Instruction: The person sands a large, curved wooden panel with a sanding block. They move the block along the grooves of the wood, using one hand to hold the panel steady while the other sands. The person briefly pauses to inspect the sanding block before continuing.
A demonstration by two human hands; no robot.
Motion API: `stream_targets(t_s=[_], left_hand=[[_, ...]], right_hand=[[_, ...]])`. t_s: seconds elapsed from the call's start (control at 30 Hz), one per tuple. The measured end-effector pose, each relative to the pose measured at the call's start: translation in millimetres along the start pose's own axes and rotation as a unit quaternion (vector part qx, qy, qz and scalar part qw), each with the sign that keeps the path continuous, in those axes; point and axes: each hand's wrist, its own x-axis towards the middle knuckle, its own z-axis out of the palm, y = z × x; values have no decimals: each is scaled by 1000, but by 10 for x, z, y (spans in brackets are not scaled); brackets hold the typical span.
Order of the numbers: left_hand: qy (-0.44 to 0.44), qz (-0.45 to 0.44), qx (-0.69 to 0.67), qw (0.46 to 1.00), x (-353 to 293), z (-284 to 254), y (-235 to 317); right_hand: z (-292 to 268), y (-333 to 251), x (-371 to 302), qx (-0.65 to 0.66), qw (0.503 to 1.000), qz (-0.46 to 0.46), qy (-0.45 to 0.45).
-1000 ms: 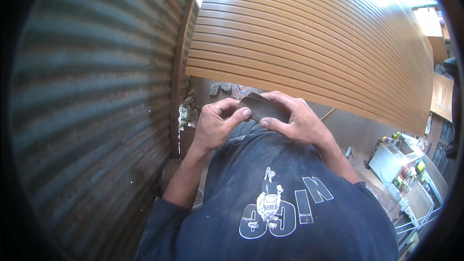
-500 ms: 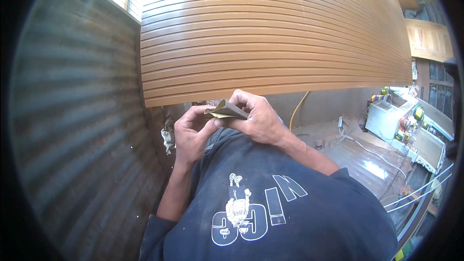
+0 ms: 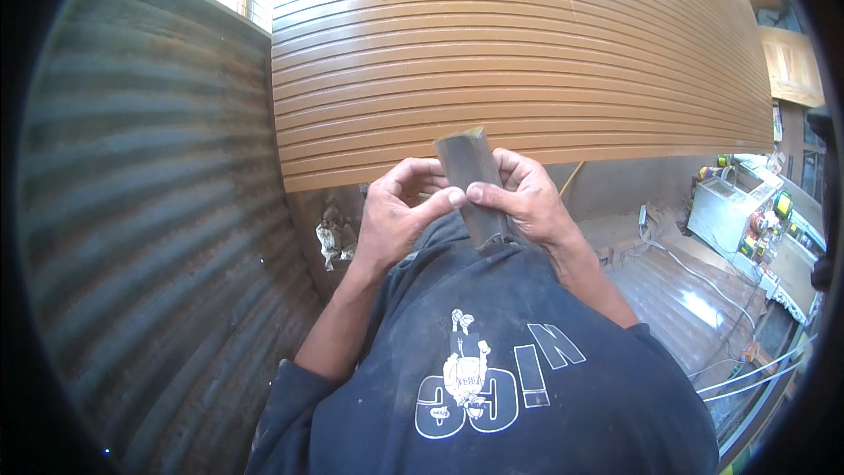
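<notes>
A folded piece of sandpaper (image 3: 470,171), dark grey with a yellowish edge at its top, stands nearly upright in front of my body. My left hand (image 3: 406,208) grips it from the left, its thumb pressed on the dark face. From the right, my right hand (image 3: 534,200) pinches the same piece, with its thumb close beside the other thumb. The fingers behind the sandpaper are partly hidden. Just beyond both hands lies the near edge of a large brown grooved panel (image 3: 519,79).
Corrugated metal sheeting (image 3: 158,211) rises on the left. At the right, a pale box-like stand (image 3: 725,211) has cans and bottles beside it. A white cable (image 3: 694,271) with a socket end crosses the floor, and a yellow hose (image 3: 571,178) hangs below the panel.
The sandpaper was held flatter with its folded layers gaping; now it is pressed together and turned upright, its dark face showing. Both thumbs have moved onto that face.
</notes>
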Motion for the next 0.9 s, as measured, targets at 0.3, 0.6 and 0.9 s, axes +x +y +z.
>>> stream_targets(t_s=[0.3,0.6,0.9], left_hand=[[-19,18,140,990,-42,-8,-30],[59,154,262,951,-183,-74,16],[127,291,379,869,-189,-77,-9]], right_hand=[[-3,74,128,52,998,-40,21],[91,63,129,48,993,-71,-75],[69,233,173,26,995,-87,-38]])
